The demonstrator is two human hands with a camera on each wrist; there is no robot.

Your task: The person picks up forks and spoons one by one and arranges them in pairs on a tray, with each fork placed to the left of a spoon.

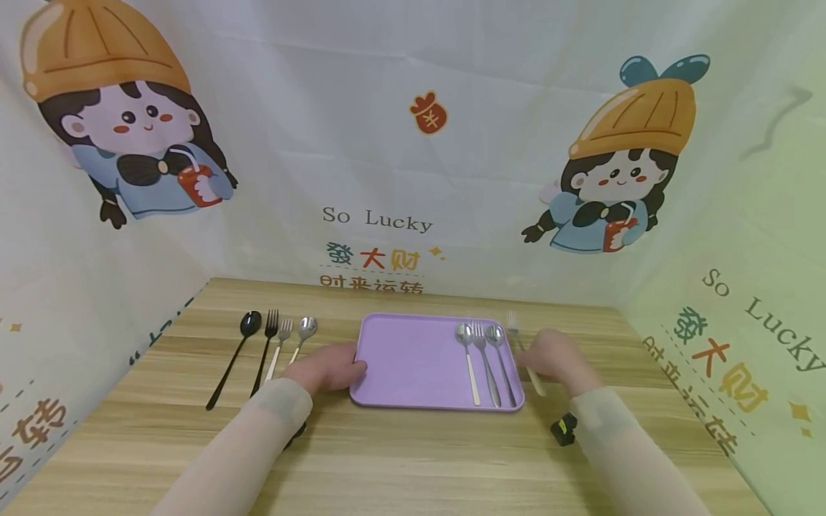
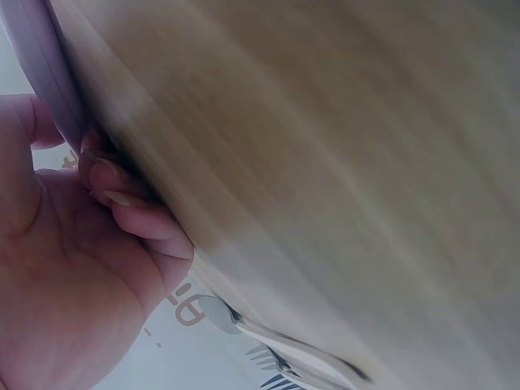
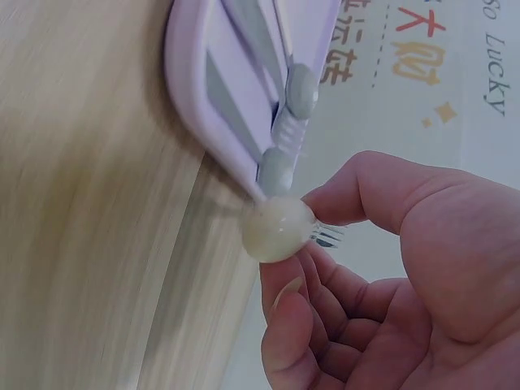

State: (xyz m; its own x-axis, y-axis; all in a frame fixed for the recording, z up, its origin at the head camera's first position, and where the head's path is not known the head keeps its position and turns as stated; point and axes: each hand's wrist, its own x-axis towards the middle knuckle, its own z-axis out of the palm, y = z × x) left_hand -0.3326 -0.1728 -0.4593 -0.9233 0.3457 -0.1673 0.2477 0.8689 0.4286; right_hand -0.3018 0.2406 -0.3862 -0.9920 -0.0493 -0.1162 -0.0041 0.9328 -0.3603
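At the lower edge of the head view, closest to the lens, the forearms are covered by a cream left sleeve (image 1: 226, 451) and a cream right sleeve (image 1: 635, 451). A small black object with a yellow mark (image 1: 563, 428) is seen just beside the right cuff.

The left edge of a lavender rectangular tray (image 1: 406, 365) is pinched by the left hand (image 1: 331, 365), the thumb being laid at the rim and the fingers bent in below it. By the right hand (image 1: 553, 355) a cream-handled fork (image 1: 535, 381) is held between thumb and fingers, just outside the tray's right edge, its tines pointed away from the person; whether the tabletop is touched by it cannot be told.

On the right part of the tray, three utensils are laid side by side: a cream-handled spoon (image 1: 470, 369), an all-metal fork (image 1: 486, 365) and an all-metal spoon (image 1: 503, 369).

To the left of the tray, a black spoon (image 1: 233, 360), a black fork (image 1: 264, 355), a white-handled fork (image 1: 276, 352) and a light-handled spoon (image 1: 305, 331) are set in a row on the wood-grain table (image 1: 413, 459). The last is partly hidden by the left hand. The table is bordered by a printed cloth (image 1: 490, 215) with cartoon figures and lettering.
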